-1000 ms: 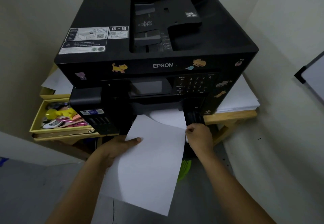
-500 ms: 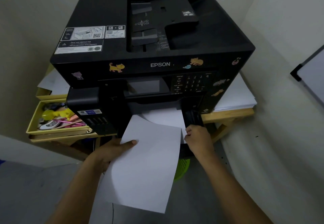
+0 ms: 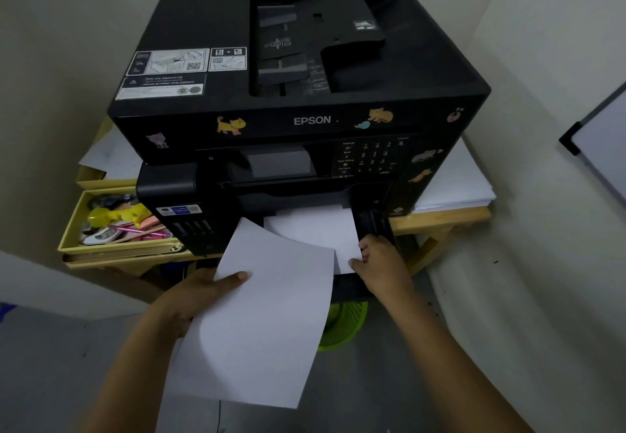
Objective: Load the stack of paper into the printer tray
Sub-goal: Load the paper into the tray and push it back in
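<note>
A black Epson printer (image 3: 305,93) stands on a wooden table. Its paper tray (image 3: 374,225) is pulled out at the lower front, and white paper (image 3: 315,229) lies in it. My left hand (image 3: 203,293) grips a stack of white paper (image 3: 261,324) by its left edge, thumb on top; the stack hangs tilted in front of the tray, its far corner over the tray's left side. My right hand (image 3: 382,263) rests at the tray's right front corner, fingers pinching the edge of the paper lying there.
A yellow drawer (image 3: 72,222) of pens and small items sticks out left of the printer. More white sheets (image 3: 454,181) are piled on the wooden table (image 3: 443,215) at right. A green basket (image 3: 342,324) sits on the floor below. A whiteboard (image 3: 603,141) leans on the right wall.
The paper stack in my left hand has shifted slightly left and down relative to the tray. My right hand stays at the tray's right corner.
</note>
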`<control>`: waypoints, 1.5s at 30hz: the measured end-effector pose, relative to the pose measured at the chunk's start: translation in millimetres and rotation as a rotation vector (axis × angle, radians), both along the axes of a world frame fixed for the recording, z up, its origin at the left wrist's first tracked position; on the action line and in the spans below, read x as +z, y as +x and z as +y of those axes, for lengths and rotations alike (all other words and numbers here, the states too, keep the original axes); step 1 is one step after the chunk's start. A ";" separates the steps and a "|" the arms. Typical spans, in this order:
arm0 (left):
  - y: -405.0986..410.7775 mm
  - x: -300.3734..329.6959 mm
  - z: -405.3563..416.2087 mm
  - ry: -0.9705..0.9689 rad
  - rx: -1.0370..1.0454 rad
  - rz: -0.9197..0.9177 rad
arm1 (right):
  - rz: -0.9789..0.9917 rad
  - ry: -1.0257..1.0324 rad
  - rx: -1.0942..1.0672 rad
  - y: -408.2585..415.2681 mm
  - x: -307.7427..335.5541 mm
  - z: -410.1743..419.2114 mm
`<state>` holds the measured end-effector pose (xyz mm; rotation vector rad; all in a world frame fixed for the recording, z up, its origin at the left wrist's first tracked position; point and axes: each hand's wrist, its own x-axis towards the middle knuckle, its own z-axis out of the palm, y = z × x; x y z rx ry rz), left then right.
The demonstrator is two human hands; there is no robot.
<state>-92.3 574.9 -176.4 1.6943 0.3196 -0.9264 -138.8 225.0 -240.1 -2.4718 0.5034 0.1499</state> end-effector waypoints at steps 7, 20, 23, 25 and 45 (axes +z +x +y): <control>0.6 4.9 1.7 0.030 0.009 -0.035 | -0.049 -0.011 -0.038 1.4 -3.3 3.8; -2.8 8.4 5.5 0.051 0.016 -0.050 | -0.040 0.014 -0.032 1.8 -8.4 0.5; -2.3 11.1 4.6 0.052 0.016 -0.054 | -0.049 0.010 -0.025 1.3 -9.7 -0.3; -2.7 12.5 4.2 0.048 0.027 -0.047 | -0.055 0.012 -0.025 1.1 -10.5 -0.8; -44.3 55.5 -2.5 0.212 -0.161 -0.379 | -0.395 0.045 -0.004 -30.9 -4.1 -4.2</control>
